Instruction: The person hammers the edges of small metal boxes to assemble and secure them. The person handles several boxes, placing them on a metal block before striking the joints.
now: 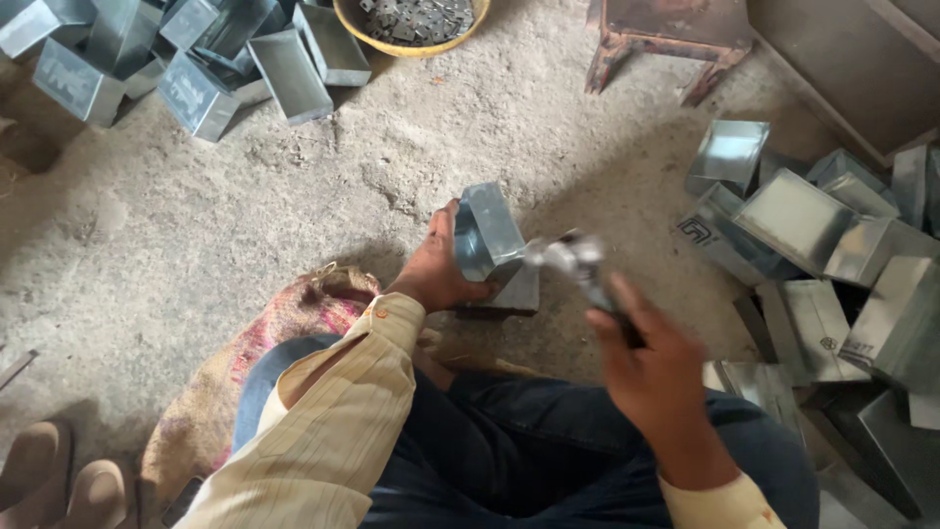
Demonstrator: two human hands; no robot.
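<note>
The right hand (pixel 658 377), in the lower right of the frame, is closed in a fist round the dark handle of a blurred, metal-headed hammer (pixel 580 264). The tool runs up and to the left from the fist, so its pale head sits just beside, perhaps touching, the right edge of the small open box of shiny grey sheet metal (pixel 487 233) at the centre of the frame.

The left hand (pixel 438 266) grips that box from its left side, fingers curled over the near wall and thumb up against it. The box stands on end, its long axis running up and slightly left, and rests on a dark flat metal block (pixel 511 294) on the floor.

The left hand is on the box; the right reaches it only through the hammer.

Further out, the sandy concrete floor (pixel 196 225) carries heaps of like boxes at the right edge (pixel 813 220) and upper left (pixel 196 93), and a yellow bowl of small metal pieces (pixel 411 24) at the top.
</note>
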